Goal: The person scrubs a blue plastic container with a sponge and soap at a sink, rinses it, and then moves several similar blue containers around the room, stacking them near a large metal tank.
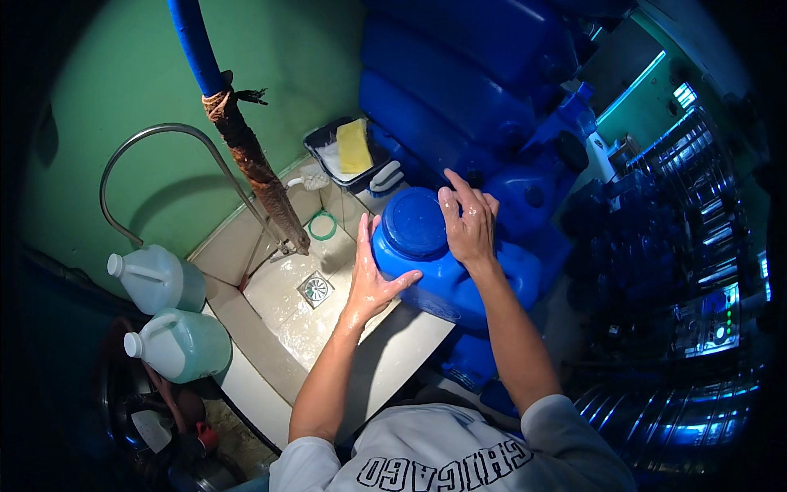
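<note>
A blue water jug with a wide round blue screw cap stands at the right edge of the tiled basin. My left hand cups the jug's left shoulder, thumb below the cap and fingers stretched up along its side. Wet and spread, my right hand is at the cap's right rim. Its fingers are apart and partly bent, with one fingertip appearing to touch the rim. The underside of the right hand is hidden.
Large blue containers are stacked behind the jug. A dark tub holds a yellow sponge, with a scrub brush beside it. Two translucent jugs stand left of the basin. A wrapped blue pipe and a curved metal tube hang over it.
</note>
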Tool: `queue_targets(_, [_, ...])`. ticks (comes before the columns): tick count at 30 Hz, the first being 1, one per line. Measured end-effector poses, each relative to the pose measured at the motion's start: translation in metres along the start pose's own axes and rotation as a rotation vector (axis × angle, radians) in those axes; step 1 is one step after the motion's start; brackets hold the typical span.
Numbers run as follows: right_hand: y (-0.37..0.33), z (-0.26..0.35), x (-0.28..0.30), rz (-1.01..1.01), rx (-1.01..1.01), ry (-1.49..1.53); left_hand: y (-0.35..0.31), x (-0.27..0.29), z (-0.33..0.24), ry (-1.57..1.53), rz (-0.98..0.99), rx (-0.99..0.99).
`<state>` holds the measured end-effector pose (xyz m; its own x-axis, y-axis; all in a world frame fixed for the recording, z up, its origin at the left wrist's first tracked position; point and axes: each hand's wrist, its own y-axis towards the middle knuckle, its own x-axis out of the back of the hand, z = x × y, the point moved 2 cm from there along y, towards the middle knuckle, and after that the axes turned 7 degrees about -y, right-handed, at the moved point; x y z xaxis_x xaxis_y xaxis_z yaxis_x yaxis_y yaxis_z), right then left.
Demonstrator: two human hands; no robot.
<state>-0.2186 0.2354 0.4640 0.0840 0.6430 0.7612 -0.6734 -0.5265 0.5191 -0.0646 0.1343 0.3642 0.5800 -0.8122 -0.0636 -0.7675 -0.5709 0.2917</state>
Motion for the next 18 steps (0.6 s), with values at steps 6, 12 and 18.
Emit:
queue_targets(6, [-0.003,-0.002,0.005,-0.241,0.167,-0.128,0.001,-0.002,0.002,-0.027,0.001,-0.022])
queue_targets(12, [-0.002,-0.008,0.005,-0.183,0.004,-0.036,0.003,-0.004,0.001,-0.024,-0.004,-0.022])
queue_targets(18, [-0.004,-0.016,0.004,-0.212,0.054,0.06,0.0,-0.005,0.006,-0.104,-0.018,-0.001])
